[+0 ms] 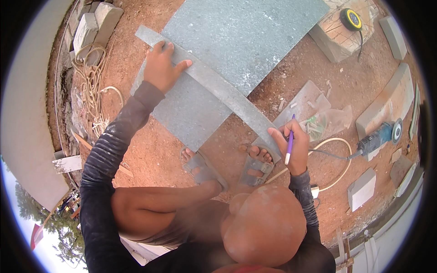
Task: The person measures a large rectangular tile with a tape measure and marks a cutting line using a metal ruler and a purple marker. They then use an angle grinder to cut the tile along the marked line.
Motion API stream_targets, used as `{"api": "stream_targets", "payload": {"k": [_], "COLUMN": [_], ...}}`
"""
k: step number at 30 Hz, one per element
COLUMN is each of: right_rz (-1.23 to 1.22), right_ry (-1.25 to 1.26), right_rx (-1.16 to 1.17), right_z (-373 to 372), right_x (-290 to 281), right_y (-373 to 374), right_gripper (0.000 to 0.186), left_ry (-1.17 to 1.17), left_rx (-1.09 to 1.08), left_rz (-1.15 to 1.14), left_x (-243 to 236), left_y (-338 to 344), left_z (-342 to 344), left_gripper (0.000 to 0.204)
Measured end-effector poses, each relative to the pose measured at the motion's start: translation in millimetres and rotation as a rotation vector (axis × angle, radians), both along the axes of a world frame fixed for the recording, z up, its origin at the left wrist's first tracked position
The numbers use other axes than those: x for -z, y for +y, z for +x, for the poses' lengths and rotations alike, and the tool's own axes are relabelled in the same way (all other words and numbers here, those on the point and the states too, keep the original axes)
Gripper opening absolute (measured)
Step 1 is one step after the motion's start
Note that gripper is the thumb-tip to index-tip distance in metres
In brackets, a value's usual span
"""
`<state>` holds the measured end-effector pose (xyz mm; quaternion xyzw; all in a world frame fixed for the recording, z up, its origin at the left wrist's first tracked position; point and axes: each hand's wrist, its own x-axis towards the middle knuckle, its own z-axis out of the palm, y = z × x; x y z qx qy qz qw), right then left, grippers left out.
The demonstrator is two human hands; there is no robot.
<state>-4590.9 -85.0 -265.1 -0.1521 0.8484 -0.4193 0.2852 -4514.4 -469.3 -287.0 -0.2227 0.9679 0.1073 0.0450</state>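
A grey stone slab (246, 36) lies on the reddish dirt, its near part darker than its far part. Across it runs a long flat metal straightedge (214, 86), slanting from far left to near right and reaching past the slab's right edge. My left hand (162, 68) presses on its far end with thumb and fingers spread. Near the other end, my right hand (298, 148) grips a purple pen (290, 144) with a white end, pointed away from me. The right thumb appears to touch the straightedge. Below the slab are my sandalled feet (202, 168).
On a pale stone block (334, 43) rests a yellow-and-black tape measure (351, 19). A blue angle grinder (380, 139) lies at the right, its cord running toward my right wrist. Clear plastic (332, 120) lies beyond that hand. Coiled rope (93, 82) lies left, below several stone blocks (98, 25).
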Motion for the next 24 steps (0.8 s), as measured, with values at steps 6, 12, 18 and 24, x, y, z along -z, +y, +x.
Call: {"api": "stream_targets", "payload": {"k": [6, 12, 18, 24], "right_rz": [0.000, -0.012, -0.057, -0.181], "right_ry": [-0.022, -0.009, -0.049, 0.076], "right_rx": [0.021, 0.009, 0.076, 0.196], "right_z": [-0.2, -0.4, -0.2, -12.0], "right_x": [2.8, 3.3, 6.5, -2.0], "right_y": [2.9, -1.6, 0.3, 0.2], "right_gripper": [0.044, 0.043, 0.043, 0.028], "left_ry": [-0.323, -0.349, -0.354, -0.362], "left_rx": [-0.085, -0.168, -0.167, -0.162], "left_rz": [0.051, 0.116, 0.142, 0.169], "left_x": [-11.1, -3.2, -3.0, -5.2], "left_y": [43.2, 47.4, 50.1, 49.6], "left_z": [-14.9, -13.0, -15.4, -13.3], "left_gripper": [0.142, 0.156, 0.158, 0.158]}}
